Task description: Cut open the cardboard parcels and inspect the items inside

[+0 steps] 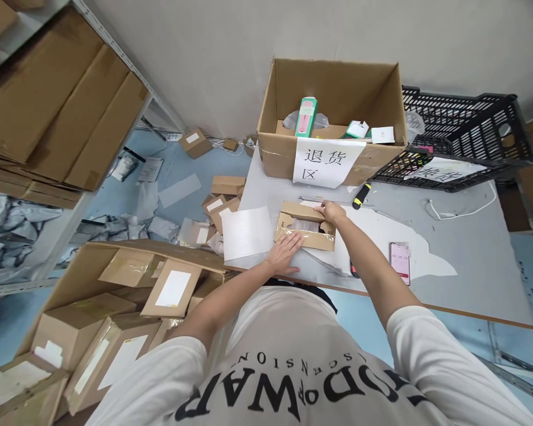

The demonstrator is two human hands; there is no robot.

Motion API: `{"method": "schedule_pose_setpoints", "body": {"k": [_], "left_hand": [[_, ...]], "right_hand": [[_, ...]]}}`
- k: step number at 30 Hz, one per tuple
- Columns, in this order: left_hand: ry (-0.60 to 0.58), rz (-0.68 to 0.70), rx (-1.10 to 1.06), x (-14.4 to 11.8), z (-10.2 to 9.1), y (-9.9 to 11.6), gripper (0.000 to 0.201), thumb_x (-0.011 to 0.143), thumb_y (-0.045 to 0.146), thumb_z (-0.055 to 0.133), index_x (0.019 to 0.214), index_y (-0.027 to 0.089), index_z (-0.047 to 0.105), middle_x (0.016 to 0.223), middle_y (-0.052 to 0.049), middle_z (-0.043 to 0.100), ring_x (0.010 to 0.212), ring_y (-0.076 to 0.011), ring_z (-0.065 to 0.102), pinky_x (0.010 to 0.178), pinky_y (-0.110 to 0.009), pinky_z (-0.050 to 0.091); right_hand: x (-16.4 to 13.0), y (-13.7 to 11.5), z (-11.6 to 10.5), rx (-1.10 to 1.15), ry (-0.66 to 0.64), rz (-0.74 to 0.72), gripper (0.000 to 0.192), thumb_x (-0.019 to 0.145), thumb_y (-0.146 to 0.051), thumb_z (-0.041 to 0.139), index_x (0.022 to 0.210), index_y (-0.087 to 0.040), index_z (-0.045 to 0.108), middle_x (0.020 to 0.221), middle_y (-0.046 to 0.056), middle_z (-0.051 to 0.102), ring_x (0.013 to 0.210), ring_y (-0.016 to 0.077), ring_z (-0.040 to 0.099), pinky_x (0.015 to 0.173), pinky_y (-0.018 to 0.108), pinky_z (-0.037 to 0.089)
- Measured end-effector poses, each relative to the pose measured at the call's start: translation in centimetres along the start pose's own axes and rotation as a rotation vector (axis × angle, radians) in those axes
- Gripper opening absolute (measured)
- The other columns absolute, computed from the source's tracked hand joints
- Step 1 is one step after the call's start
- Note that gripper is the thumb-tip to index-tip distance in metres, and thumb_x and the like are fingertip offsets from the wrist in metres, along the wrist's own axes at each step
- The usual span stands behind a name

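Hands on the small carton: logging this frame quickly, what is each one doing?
Left hand: open, palm flat on the small carton.
Right hand: fingers curled on the carton's far flap; firm grip cannot be told.

A grey table (462,248) against a plain pale wall (213,53), blue floor (177,160) strewn with litter — metal shelving (128,77) far left.

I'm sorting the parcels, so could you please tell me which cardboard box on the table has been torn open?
The small flat box under both hands, at the table's near edge, torn open on top. The large box behind it is open-topped and carries a paper sign.
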State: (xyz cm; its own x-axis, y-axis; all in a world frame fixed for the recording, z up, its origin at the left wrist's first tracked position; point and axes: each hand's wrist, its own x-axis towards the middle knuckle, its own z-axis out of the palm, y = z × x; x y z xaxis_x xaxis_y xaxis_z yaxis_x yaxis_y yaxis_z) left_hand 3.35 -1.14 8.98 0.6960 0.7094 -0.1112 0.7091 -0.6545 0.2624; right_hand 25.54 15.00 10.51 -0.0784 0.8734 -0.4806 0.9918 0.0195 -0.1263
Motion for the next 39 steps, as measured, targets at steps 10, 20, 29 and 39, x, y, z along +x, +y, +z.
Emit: {"method": "schedule_pose_setpoints", "body": {"k": [10,20,29,39], "left_hand": [[0.018,0.047,-0.106,0.4,-4.0,-6.5,0.112,0.065,0.057,0.068,0.147,0.01,0.007,0.152,-0.019,0.016,0.142,-0.0288,0.009,0.113,-0.043,0.015],[-0.042,0.114,-0.129,2.3,-3.1,-12.4,0.116,0.061,0.067,0.065,0.146,0.009,0.011,0.151,-0.024,0.013,0.141,-0.0312,0.012,0.111,-0.045,0.018],[-0.05,0.077,-0.206,2.7,-2.0,-12.2,0.12,0.052,0.065,0.073,0.145,0.009,0.019,0.15,-0.025,0.016,0.139,-0.0324,0.017,0.11,-0.047,0.022],[-0.017,0.024,-0.225,2.3,-1.9,-11.8,0.118,0.052,0.054,0.079,0.144,0.007,0.022,0.149,-0.026,0.017,0.14,-0.0311,0.016,0.111,-0.046,0.022]], "right_hand": [[-3.7,0.1,-1.5,-0.023,0.414,-0.287,0.05,0.092,-0.039,0.037,0.136,-0.013,0.04,0.14,0.019,0.039,0.13,0.0324,0.032,0.102,0.05,0.027],[-9.0,-5.7,1.9,0.023,0.176,-0.744,0.059,0.081,-0.046,0.058,0.128,-0.011,0.048,0.131,0.019,0.05,0.121,0.0315,0.046,0.1,0.045,0.034],[-7.7,-11.7,2.5,0.153,-0.014,-0.428,0.072,0.067,-0.028,0.074,0.131,-0.015,0.042,0.125,0.015,0.057,0.111,0.0307,0.056,0.084,0.035,0.046],[-8.6,-12.8,2.1,0.042,0.005,-0.461,0.027,0.087,-0.033,0.049,0.109,-0.02,0.057,0.11,0.009,0.064,0.099,0.0258,0.061,0.076,0.032,0.044]]}}
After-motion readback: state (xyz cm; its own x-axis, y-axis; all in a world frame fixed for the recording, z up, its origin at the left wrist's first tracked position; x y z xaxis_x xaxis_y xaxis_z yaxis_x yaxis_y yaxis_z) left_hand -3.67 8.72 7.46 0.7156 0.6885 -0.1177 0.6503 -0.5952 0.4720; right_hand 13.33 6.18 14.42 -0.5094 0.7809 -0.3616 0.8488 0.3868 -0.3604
